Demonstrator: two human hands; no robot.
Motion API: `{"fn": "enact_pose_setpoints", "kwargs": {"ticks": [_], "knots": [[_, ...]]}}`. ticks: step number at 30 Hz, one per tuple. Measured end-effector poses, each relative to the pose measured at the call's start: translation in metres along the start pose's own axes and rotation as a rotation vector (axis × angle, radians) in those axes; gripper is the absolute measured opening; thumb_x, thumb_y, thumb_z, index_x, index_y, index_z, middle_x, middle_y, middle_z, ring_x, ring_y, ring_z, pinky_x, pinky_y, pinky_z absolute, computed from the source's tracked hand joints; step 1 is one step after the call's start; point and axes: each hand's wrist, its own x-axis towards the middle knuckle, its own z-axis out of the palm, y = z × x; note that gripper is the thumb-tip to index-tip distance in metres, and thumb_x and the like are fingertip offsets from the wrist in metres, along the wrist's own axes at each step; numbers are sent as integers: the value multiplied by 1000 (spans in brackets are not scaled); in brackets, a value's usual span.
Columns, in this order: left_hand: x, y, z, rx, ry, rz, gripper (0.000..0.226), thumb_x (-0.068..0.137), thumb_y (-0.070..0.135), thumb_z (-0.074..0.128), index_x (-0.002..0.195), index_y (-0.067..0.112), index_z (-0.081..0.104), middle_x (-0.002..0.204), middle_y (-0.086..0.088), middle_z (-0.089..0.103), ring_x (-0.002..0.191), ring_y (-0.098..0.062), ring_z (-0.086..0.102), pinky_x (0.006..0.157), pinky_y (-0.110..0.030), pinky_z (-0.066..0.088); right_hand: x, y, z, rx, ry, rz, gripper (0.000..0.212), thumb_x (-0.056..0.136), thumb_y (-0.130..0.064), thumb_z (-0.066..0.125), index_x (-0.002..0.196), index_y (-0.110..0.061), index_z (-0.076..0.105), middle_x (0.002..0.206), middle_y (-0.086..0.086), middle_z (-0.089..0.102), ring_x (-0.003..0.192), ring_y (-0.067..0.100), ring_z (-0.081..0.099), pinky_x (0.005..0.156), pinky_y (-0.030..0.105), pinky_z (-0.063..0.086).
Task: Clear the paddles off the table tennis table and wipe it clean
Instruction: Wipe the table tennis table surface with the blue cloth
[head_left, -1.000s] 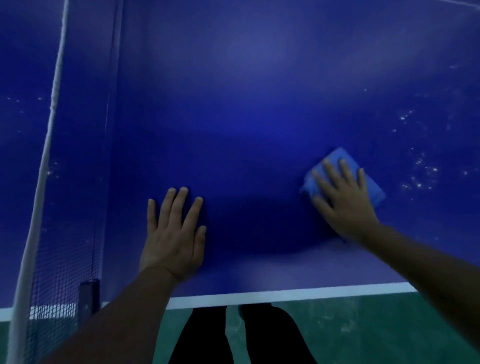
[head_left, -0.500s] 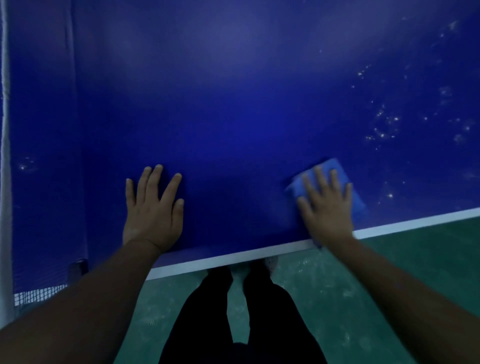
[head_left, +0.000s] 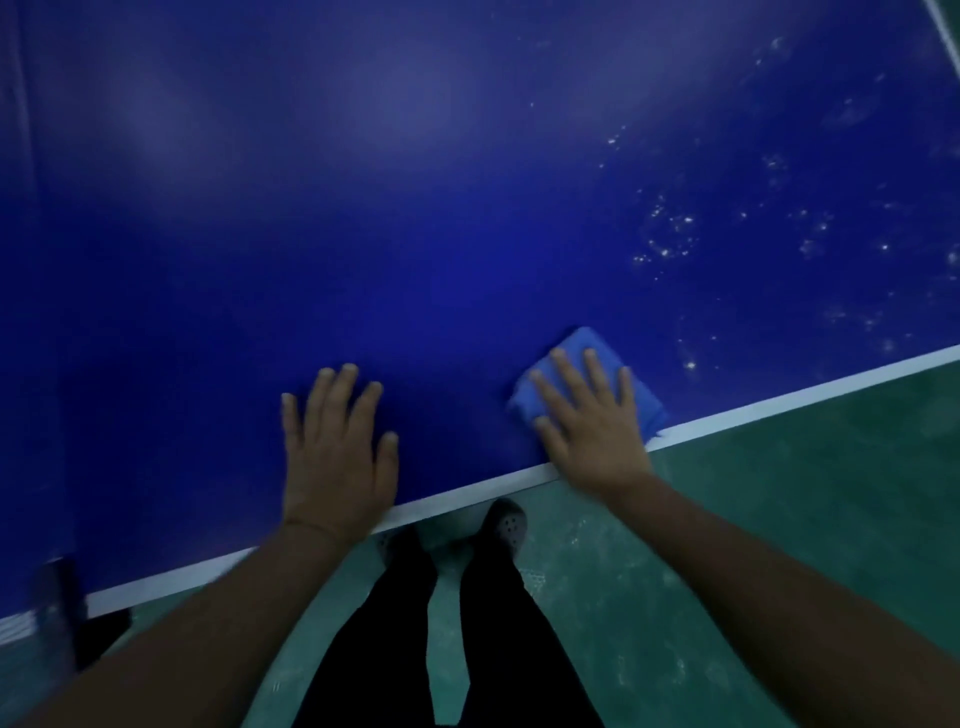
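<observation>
The left hand (head_left: 337, 457) lies flat, fingers spread, on the dark blue worktop (head_left: 415, 234); the right hand (head_left: 592, 431), also open-palmed, presses a folded light-blue cloth (head_left: 576, 348) near its white edge.

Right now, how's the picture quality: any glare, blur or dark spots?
Head view: dim overall; soft pale glare patches on the blue table toward its far side; a dark shadow between the left hand and right hand; the cloth reads clearly; left edge smeared; table edge tilts.

Bare forearms, no sleeves; black trousers (head_left: 498, 649); a grey shoe (head_left: 506, 525) with small holes over the toe, the other mostly hidden
</observation>
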Motion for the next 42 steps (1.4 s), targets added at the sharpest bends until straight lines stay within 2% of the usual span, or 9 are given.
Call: {"fn": "enact_pose_setpoints", "kwargs": {"ticks": [7,9,13,15,23,25,29,36,42], "knots": [[-9,63,43,103,-101,130,66,96,45,32,151,9,41,164,-14,25,153,-30,14,121,-62,9,18,129,-21,191,46,999,60,104,-53,15,161,-34,7,170,-1,0,155,32,-1,119,67,3],[-8,64,45,139,-97,105,68,96,45,31,153,8,36,164,-15,21,154,-30,11,121,-61,7,31,90,-17,157,61,933,58,105,-50,18,161,-32,12,169,1,4,155,34,2,118,67,4],[-7,67,46,173,-86,93,68,96,45,30,152,6,37,163,-17,24,153,-32,14,120,-62,9,5,-1,2,13,26,-1,56,103,-50,27,155,-29,34,165,4,26,152,38,18,118,69,10],[-7,67,46,176,-94,86,68,96,45,29,152,7,38,163,-17,24,153,-32,13,121,-62,9,-1,26,-1,-15,-9,-212,55,103,-50,30,154,-30,37,163,4,30,151,38,23,117,68,15],[-8,68,45,216,-117,63,70,96,47,27,154,8,34,164,-16,21,154,-31,10,121,-62,8,36,155,-27,237,81,1036,60,104,-54,13,161,-35,6,170,0,-2,155,33,-4,119,66,-1],[-8,70,46,196,-81,55,69,96,45,29,152,7,38,163,-17,24,154,-32,12,121,-62,8,36,104,-20,206,90,903,62,102,-54,12,160,-33,11,169,1,3,155,35,1,117,66,-2],[3,87,51,133,43,50,64,94,40,34,148,6,43,161,-17,29,152,-34,16,121,-62,2,3,64,-4,12,-26,99,60,102,-55,19,157,-32,27,167,0,19,154,34,11,118,68,3],[32,107,62,198,-71,-45,69,98,49,21,158,15,25,167,-11,14,155,-31,2,121,-61,-1,28,222,-33,160,-20,860,60,104,-56,14,160,-37,3,169,-4,-4,155,28,-5,119,67,1],[32,108,62,184,-9,-36,67,98,44,27,155,10,32,165,-15,19,154,-34,9,121,-63,4,32,94,-13,117,33,564,66,97,-56,14,159,-34,21,169,-1,11,154,33,6,117,66,2]]}}
